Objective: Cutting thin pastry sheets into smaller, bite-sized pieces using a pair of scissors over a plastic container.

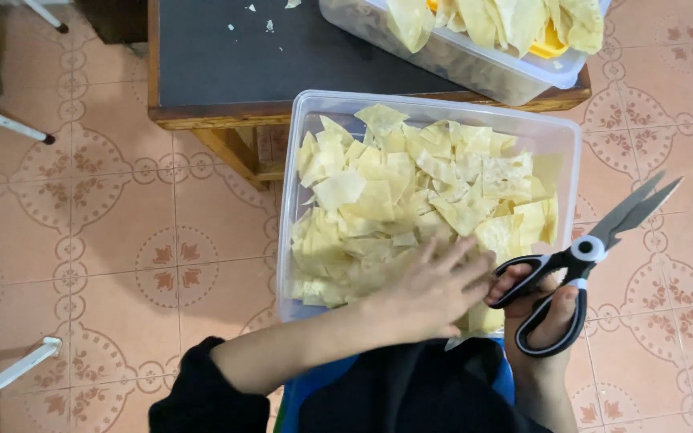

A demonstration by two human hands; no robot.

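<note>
Left hand [431, 293] lay flat, fingers spread, on the cut dough pieces [411, 204] in the clear tub [559, 136]. Right hand [543, 321] gripped black-handled scissors [583, 256], blades slightly apart, pointing to 2 o'clock. Wooden table [226, 72] at 12, patterned tile floor [106, 240] underneath.

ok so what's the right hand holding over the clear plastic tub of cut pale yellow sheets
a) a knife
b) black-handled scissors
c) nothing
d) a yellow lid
b: the right hand has its fingers through the loops of the black-handled scissors, blades closed and pointing away past the edge of the clear plastic tub, while the left hand rests on the cut pale yellow sheets.
</note>
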